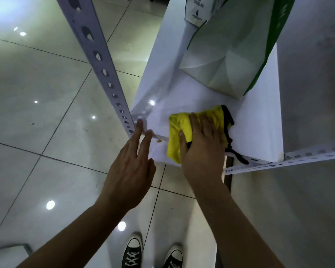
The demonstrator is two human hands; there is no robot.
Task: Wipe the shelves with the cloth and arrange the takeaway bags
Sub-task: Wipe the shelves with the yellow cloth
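At the shelf [182, 93] front, the right hand [203, 149], grip flat, presses the cloth [177, 130] to wipe; the left hand [132, 167], fingers straight, steadies the edge at nine o'clock; the takeaway bag [230, 55] waits at twelve.

Bare forearms, no sleeves in view — and black canvas sneakers [152, 255] with white toe caps and white laces.

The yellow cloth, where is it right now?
In the head view the yellow cloth lies at the front edge of the white shelf, pressed under the right hand, just in front of the takeaway bag.
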